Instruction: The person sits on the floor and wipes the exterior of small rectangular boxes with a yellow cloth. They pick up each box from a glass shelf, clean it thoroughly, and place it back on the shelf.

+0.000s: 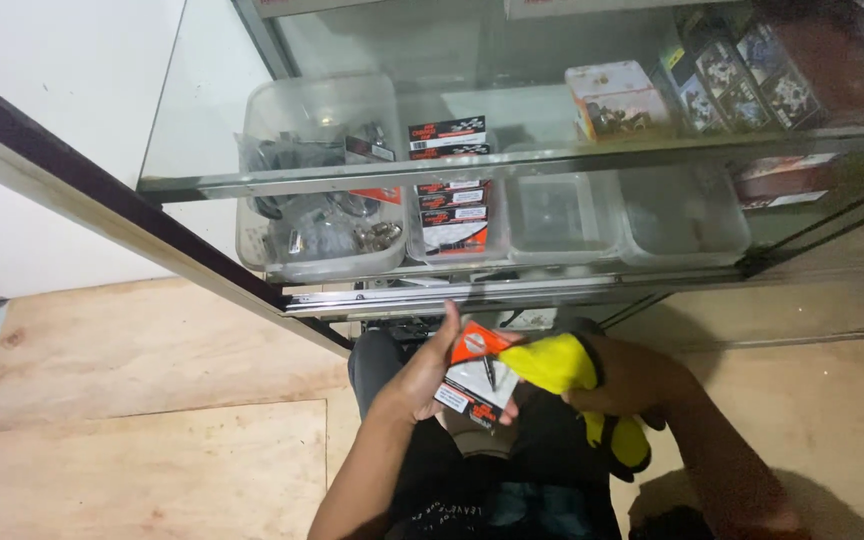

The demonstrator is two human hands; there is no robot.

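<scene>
My left hand (420, 375) holds a small flat packet (474, 375) with an orange, black and white card and a clear front. My right hand (624, 378) grips a yellow cloth (557, 362) and presses its end against the packet's right side. More of the cloth (627, 440) hangs below that hand. Both hands are over my lap, in front of a glass display cabinet (512, 160).
Inside the cabinet stand clear plastic tubs (317, 265), one with metal parts, one with similar orange-black packets (452, 215). Small printed boxes (617, 100) sit on the glass shelf above. A dark cabinet frame (132, 220) runs diagonally at left. Plywood flooring (152, 420) lies around me.
</scene>
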